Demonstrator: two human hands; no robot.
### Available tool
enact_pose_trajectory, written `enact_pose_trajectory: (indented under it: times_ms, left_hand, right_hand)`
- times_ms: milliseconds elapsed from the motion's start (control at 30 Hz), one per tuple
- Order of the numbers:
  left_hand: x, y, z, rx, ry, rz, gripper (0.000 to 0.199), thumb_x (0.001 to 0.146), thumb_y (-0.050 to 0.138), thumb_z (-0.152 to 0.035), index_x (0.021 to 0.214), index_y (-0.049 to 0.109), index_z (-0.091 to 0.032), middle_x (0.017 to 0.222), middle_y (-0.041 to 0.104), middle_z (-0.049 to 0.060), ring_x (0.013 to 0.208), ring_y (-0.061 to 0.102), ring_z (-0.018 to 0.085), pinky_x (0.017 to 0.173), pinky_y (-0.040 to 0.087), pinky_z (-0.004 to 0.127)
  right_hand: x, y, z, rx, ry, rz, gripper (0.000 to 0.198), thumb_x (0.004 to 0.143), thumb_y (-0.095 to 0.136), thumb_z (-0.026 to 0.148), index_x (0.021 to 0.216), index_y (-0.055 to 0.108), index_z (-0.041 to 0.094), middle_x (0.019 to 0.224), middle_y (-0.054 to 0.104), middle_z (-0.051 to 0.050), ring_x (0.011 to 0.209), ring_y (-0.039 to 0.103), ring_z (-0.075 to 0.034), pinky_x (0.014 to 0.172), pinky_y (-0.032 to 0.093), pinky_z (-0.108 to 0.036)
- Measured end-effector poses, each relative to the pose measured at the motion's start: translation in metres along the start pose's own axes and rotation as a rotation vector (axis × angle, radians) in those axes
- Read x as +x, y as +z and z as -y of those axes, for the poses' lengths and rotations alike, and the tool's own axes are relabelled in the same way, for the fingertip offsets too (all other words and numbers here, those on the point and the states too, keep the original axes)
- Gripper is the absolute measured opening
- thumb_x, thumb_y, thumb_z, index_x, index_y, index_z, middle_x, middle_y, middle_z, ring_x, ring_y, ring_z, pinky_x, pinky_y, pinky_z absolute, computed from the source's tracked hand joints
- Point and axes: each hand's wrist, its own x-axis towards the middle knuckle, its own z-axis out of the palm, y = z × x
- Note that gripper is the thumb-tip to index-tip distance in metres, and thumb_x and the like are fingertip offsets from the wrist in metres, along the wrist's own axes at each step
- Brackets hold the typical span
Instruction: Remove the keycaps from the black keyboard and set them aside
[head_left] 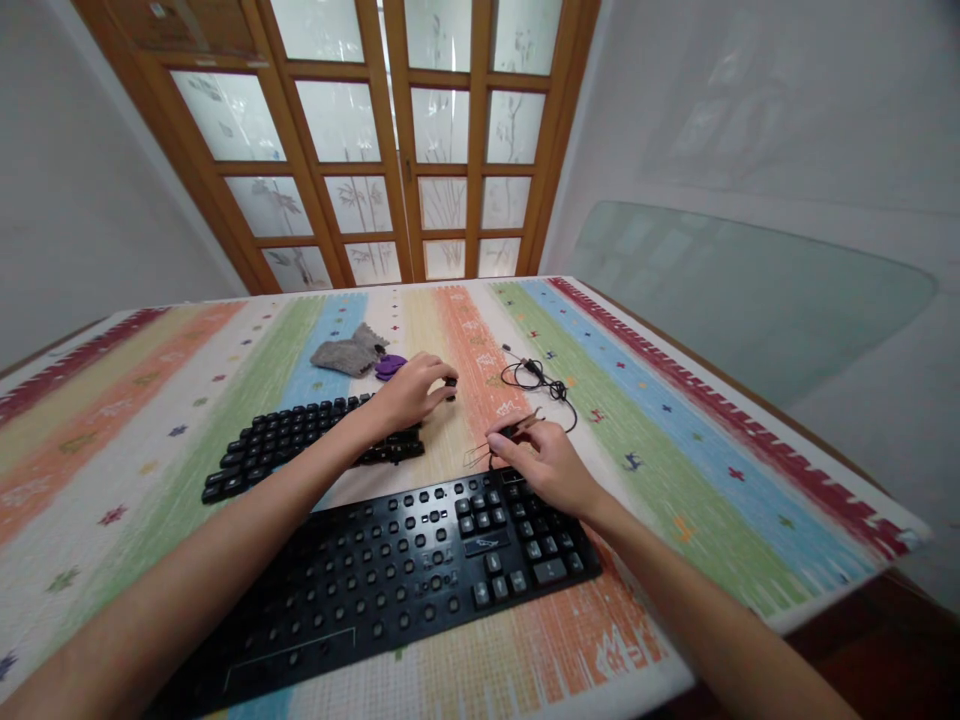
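A black keyboard (360,570) lies on the table in front of me. Its left and middle part shows bare switches, while keycaps remain on the right side. My left hand (411,392) is raised beyond it, thumb and fingers pinching a small black keycap (450,386). Over the keyboard's upper right corner, my right hand (544,460) is closed on a wire keycap puller (477,457), its thin loops pointing left. The puller's body is mostly hidden by the fingers. Removed keycaps (289,435) stand in rows behind the keyboard, partly covered by my left forearm.
A coiled black cable (536,375) lies behind my right hand. Grey cloth gloves (349,352) and a purple item (390,367) sit farther back on the striped tablecloth (720,500). Wooden glazed doors (405,180) stand past the table, and a glass panel (720,290) leans at the right wall.
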Motion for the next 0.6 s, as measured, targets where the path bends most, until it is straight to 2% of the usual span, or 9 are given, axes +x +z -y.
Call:
enact_pose_trajectory:
  times_ms: [167,367,600]
  left_hand:
    - [0.015,0.014,0.012,-0.004,-0.102,0.037,0.007,0.085,0.070,-0.022,0.089,0.069,-0.016,0.092,0.067,0.008,0.093,0.057,0.023,0.088,0.045,0.038]
    - [0.015,0.033,0.014,-0.037,-0.123,0.093,0.010,0.083,0.071,-0.021,0.091,0.072,-0.016,0.093,0.066,0.009,0.094,0.056,0.025,0.089,0.044,0.040]
    - [0.013,0.040,0.020,-0.038,-0.134,0.093,0.011,0.082,0.074,-0.024,0.087,0.071,-0.014,0.087,0.068,0.009,0.089,0.056,0.024,0.085,0.043,0.038]
  right_hand:
    - [-0.001,0.002,0.001,-0.039,-0.026,0.032,0.021,0.093,0.057,0.034,0.088,0.067,0.016,0.083,0.070,-0.007,0.073,0.065,-0.018,0.067,0.049,-0.031]
    - [-0.001,0.003,0.003,-0.041,-0.038,0.045,0.020,0.094,0.057,0.032,0.088,0.067,0.016,0.083,0.070,-0.006,0.073,0.064,-0.017,0.068,0.049,-0.031]
    - [-0.003,0.004,0.005,-0.043,-0.030,0.051,0.019,0.092,0.059,0.032,0.085,0.067,0.016,0.088,0.071,-0.007,0.072,0.064,-0.017,0.067,0.049,-0.030]
